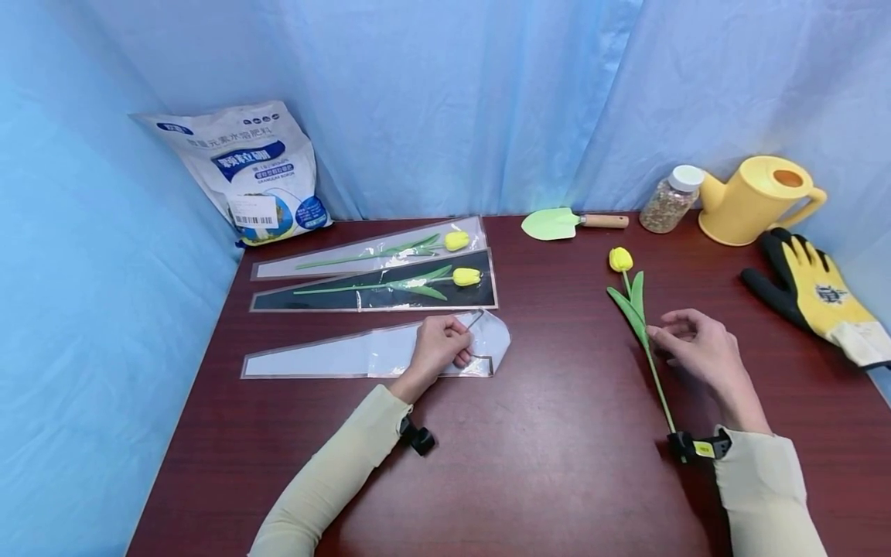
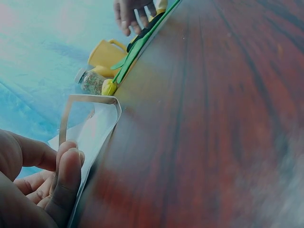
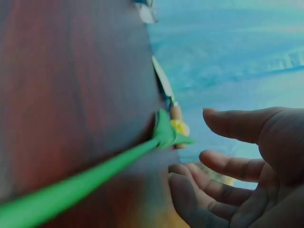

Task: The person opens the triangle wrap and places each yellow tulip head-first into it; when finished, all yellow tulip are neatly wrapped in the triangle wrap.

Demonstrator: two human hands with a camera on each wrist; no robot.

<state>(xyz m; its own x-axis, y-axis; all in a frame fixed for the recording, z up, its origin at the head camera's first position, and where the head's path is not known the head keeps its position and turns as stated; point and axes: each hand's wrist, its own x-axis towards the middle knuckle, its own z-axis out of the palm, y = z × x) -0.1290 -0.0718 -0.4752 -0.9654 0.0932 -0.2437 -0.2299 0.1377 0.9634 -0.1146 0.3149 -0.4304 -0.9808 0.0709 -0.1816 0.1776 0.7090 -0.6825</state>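
Note:
My left hand (image 1: 442, 346) rests on the wide end of an empty clear plastic sleeve (image 1: 334, 357) and pinches its raised mouth edge. In the left wrist view the thumb (image 2: 66, 178) lies against the sleeve (image 2: 95, 128). A loose yellow tulip (image 1: 622, 259) with a long green stem lies on the dark red table (image 1: 543, 433) to the right. My right hand (image 1: 696, 348) hovers by the stem's middle, its fingertips next to the leaves. The right wrist view shows that hand (image 3: 237, 166) open, its fingers loosely curved beside the stem (image 3: 95, 175), not around it.
Two sleeved yellow tulips (image 1: 390, 249) (image 1: 390, 288) lie behind the empty sleeve. A fertiliser bag (image 1: 244, 174) leans at the back left. Along the back right stand a green trowel (image 1: 557, 224), a jar (image 1: 670, 199) and a yellow watering can (image 1: 755, 197). Yellow-black gloves (image 1: 814, 298) lie far right.

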